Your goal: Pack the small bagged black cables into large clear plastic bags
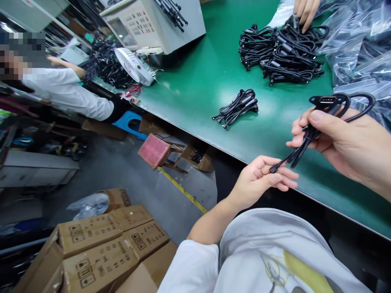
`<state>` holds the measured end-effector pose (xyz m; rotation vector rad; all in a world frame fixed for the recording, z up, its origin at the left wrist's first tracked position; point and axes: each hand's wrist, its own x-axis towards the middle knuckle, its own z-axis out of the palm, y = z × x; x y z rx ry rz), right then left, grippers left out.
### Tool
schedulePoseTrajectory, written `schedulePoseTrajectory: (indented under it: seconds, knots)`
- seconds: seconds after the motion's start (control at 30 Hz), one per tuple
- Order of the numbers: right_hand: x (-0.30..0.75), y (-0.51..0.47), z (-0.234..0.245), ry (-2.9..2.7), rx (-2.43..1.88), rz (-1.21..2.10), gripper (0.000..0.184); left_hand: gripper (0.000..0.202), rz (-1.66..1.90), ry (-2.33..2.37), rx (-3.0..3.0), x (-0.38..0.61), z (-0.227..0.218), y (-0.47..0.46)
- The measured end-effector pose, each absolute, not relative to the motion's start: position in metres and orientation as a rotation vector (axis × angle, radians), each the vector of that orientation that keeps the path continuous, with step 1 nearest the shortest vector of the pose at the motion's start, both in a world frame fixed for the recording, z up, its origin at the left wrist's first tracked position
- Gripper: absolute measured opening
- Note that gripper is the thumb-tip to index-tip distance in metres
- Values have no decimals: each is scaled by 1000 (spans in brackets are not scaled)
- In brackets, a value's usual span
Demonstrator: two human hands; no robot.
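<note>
My right hand (345, 134) is closed around a coiled black cable (309, 134), over the green table's near edge at the right. A socket-like connector with mounting ears (326, 100) shows above the thumb, and a loop of the cable stands out behind it. The cable's thin end with a small plug (273, 169) reaches down to my left hand (262, 177), which holds it between thumb and fingers. A small bunch of coiled black cables (236, 106) lies on the table beyond my hands.
A large heap of black cables (284, 53) lies farther back, with another person's hand (306, 12) on it. Clear plastic bags (360, 53) fill the right side. A white fan (134, 67) and a machine (152, 26) stand left. Cartons (104, 248) and a red stool (154, 150) occupy the floor.
</note>
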<state>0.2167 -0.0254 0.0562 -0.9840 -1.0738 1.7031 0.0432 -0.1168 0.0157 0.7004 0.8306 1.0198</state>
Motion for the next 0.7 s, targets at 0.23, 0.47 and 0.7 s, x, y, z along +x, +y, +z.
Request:
schedulePoseTrajectory:
  seconds: [0.23, 0.47, 0.7]
  knots:
    - [215, -26, 56, -1067, -1007, 1722, 26, 38, 987, 890, 744, 40, 12, -117]
    - [213, -28, 44, -1061, -953, 1828, 24, 64, 869, 940, 824, 42, 13, -119]
    - [212, -29, 37, -992, -906, 1951, 26, 53, 842, 969, 805, 55, 7, -121]
